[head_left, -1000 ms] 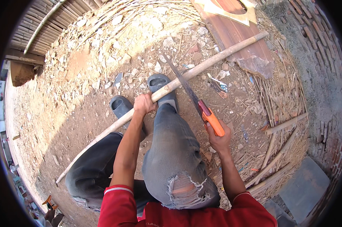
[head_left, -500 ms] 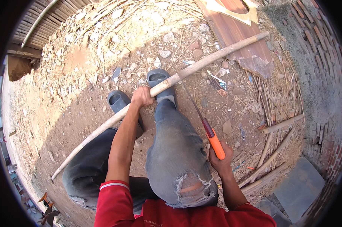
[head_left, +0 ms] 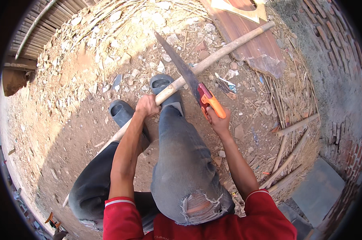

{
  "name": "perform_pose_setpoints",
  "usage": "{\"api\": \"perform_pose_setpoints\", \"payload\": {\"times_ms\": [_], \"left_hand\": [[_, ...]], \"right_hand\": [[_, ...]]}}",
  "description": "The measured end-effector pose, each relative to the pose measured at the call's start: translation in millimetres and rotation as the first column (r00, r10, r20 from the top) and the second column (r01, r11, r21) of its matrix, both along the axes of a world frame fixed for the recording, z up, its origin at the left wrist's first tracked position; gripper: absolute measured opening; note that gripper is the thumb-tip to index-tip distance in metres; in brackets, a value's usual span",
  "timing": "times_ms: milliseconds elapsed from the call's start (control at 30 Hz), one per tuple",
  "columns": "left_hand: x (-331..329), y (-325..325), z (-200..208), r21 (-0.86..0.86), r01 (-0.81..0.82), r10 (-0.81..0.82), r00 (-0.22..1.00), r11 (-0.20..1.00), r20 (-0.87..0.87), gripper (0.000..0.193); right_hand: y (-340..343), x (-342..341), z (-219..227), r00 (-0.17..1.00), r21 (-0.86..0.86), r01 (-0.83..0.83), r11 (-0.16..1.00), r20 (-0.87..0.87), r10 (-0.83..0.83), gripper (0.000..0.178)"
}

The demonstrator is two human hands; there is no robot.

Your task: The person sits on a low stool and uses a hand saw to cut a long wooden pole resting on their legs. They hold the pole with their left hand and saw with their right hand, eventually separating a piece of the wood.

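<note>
A long pale wooden pole (head_left: 221, 52) runs aslant across the ground, from the lower left up to a plank at the upper right. My left hand (head_left: 147, 106) grips it near its middle, beside my foot in a grey clog (head_left: 165, 84), which is against the pole. In my right hand (head_left: 220, 119) is the orange and dark red handle of a hand saw (head_left: 184, 71). The saw's dark blade lies across the pole to the right of that clog, its tip pointing to the far left. The other clog (head_left: 121, 112) rests farther left.
A brown wooden plank (head_left: 249, 44) lies at the far right, with a pale cut-out board on it. Sticks (head_left: 288, 161) and straw line a brick wall (head_left: 341, 84). A grey flat sheet (head_left: 318, 191) lies at lower right. Stones and rubble cover the far ground.
My right hand has moved forward and slightly left with the saw, so more of the blade extends beyond the pole. The blade's broad side now shows. My left hand keeps its grip.
</note>
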State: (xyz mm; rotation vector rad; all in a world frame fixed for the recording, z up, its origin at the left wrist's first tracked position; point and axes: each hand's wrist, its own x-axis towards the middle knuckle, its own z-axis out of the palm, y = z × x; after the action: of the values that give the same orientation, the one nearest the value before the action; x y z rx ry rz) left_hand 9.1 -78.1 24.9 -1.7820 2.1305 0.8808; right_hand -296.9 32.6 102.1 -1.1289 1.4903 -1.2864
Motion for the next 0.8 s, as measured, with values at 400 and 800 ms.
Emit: {"api": "perform_pose_setpoints", "payload": {"times_ms": [400, 800], "left_hand": [[-8.7, -10.9, 22.2, 0.082, -0.03, 0.033, 0.999, 0.996, -0.033, 0.054], [-31.4, 3.4, 10.5, -0.017, -0.3, 0.301, 0.949, 0.954, 0.092, 0.05]], "right_hand": [[95.6, -22.0, 65.5, 0.931, 0.123, 0.233, 0.965, -0.314, -0.185, 0.018], [77.6, -1.2, 61.6, 0.855, 0.052, -0.017, 0.999, -0.517, 0.041, 0.007]]}}
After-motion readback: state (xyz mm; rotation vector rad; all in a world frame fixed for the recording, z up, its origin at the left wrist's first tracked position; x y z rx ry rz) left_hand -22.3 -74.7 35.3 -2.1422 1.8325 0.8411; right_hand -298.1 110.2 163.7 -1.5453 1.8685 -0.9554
